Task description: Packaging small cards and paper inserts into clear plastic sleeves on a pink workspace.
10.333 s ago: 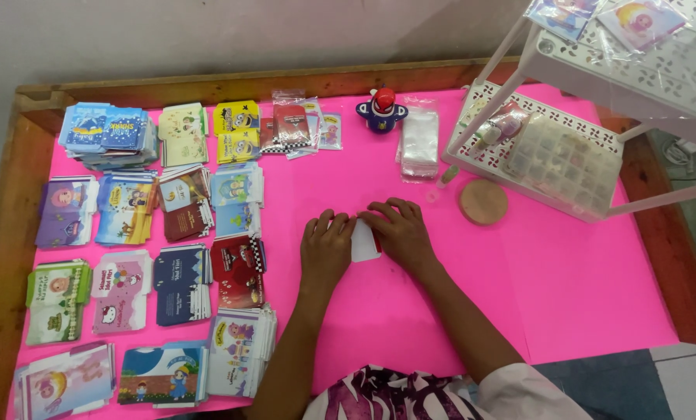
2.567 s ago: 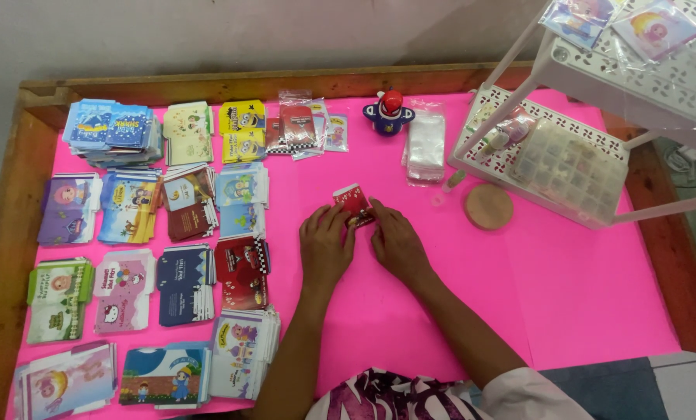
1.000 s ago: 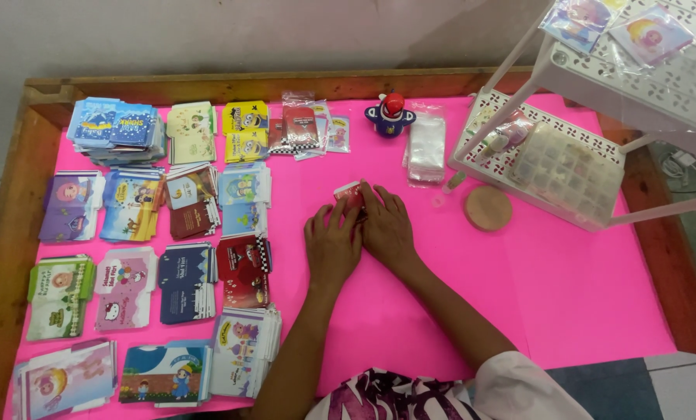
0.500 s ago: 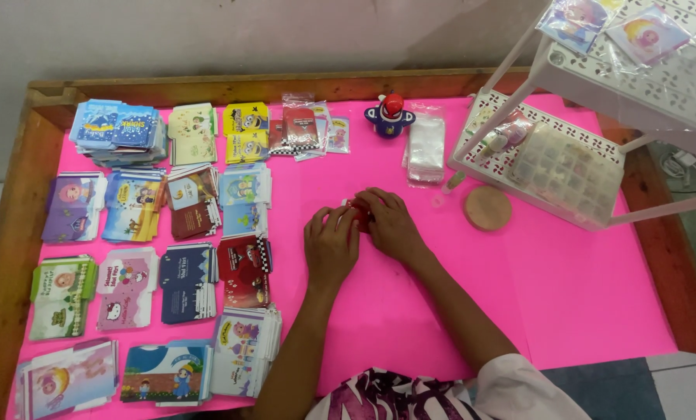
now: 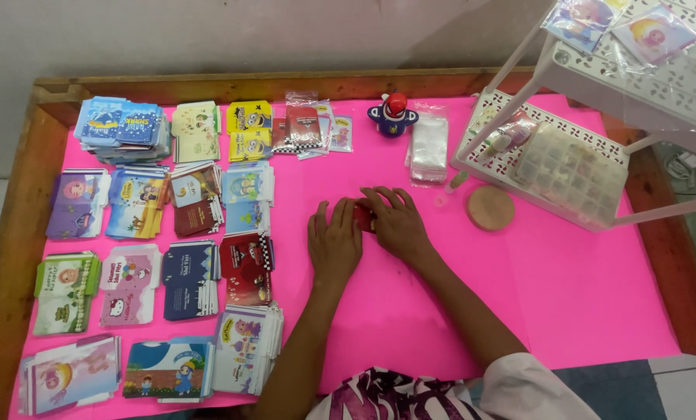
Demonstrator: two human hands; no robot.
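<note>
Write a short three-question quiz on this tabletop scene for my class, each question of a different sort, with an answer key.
1. True or false: both hands press on a small red card.
2. What colour is the sheet covering the table? A green, B pink, C white.
3. What round thing lies between the right hand and the white rack?

Key: 1 true. 2 B. 3 a wooden disc.
The left hand lies flat beside the right.

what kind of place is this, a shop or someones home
Probably a small craft or packing table, perhaps a home business. Sorted stacks of printed cards cover the pink table, beside clear plastic sleeves and a white rack. Both hands press a small red piece.
</note>
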